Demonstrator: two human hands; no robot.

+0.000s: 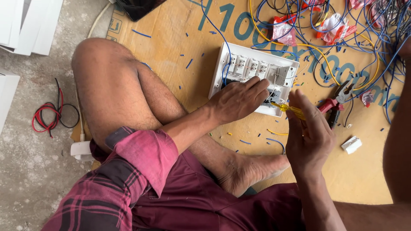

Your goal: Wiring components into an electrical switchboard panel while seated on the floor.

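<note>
I see the person sitting cross-legged on a large sheet of brown cardboard [376, 179], which covers most of the view; bare concrete floor [25, 171] shows at left. A tangle of blue and yellow wires [342, 47] spreads across the upper right of the cardboard, with short wire offcuts scattered around. The white switch panel [222, 64] lies back-side up on the cardboard, just ahead of the crossed legs, with a row of switch modules showing along its upper edge.

Left hand [237, 100]: laid palm-down over the lower middle of the panel, fingers together and pressing on it, fingertips reaching the module at the lower right corner. Not wrapped around anything I can see.

Right hand [309, 137]: just right of the panel and apart from it, fingers closed around a yellow-handled screwdriver [289, 109]. The tool points left toward the panel's lower right corner, its tip right next to the left fingertips; I cannot tell if it touches.

Red-handled pliers [336, 102] lie on the cardboard just beyond the right hand. A small white block [352, 144] lies to its right.
</note>
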